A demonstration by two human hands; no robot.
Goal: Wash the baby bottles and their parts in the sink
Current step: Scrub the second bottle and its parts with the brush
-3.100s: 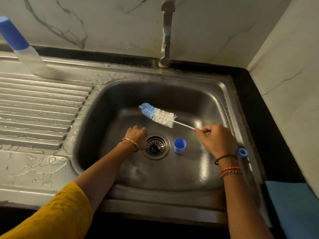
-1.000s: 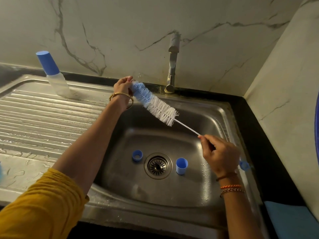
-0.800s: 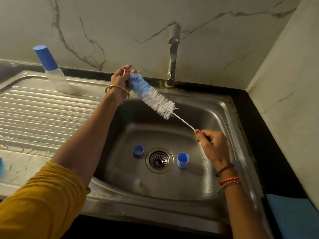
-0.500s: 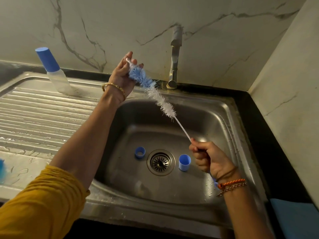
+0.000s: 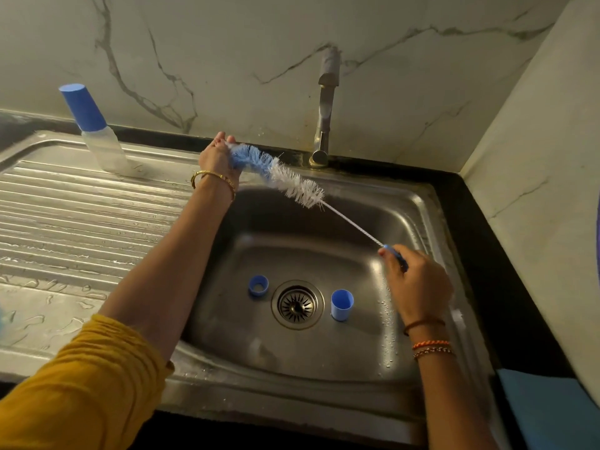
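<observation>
Nearest, my mustard-yellow sleeve (image 5: 74, 388) runs off the bottom-left edge; a blue cloth (image 5: 548, 414) at bottom right is cut off by the frame. My right hand (image 5: 418, 284) is clenched around the blue handle end of the long twisted-wire bottle brush (image 5: 292, 183); my fingers hide most of the handle, so its shape is unclear. Below and left of that grip, on the floor of the stainless steel sink (image 5: 431, 203), a small blue plastic cap (image 5: 342, 305) stands upright just right of the round metal drain (image 5: 297, 304); a blue threaded ring (image 5: 258, 285) lies just left of it. The wire stem rises up-left from my right hand to the white-and-blue bristles. My left hand (image 5: 219, 157) grasps the blue bristle tip, partly covering it. Farther left of that grip, a clear baby bottle with a blue cap (image 5: 92, 128) stands on the ribbed drainboard (image 5: 81, 216). The steel tap (image 5: 324, 118) is blurred at its top.
</observation>
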